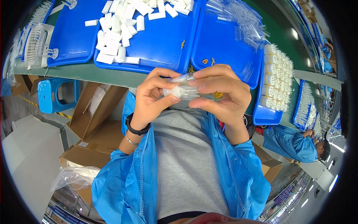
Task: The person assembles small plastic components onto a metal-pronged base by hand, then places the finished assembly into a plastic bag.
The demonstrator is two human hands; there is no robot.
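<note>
My left hand [151,95] pinches a small white plastic piece [171,92] with a rounded end, between thumb and fingers. Thin pale prongs seem to extend from it toward the right. My right hand [229,91] has its thumb and fingers closed about a clear plastic sleeve [192,90], which meets or surrounds the prongs; how far it covers them I cannot tell. Both hands are held close together before my chest, at the near edge of the bench. A blue tray [167,48] with white rectangular blocks [115,35] lies just beyond them.
Another blue tray [209,48] holds clear plastic sleeves [242,22]. At right, white and yellowish bundled parts [276,78] are stacked in a blue bin [266,117]. A blue stool [48,98] and cardboard boxes [93,143] stand left below. A co-worker [294,143] sits at far right.
</note>
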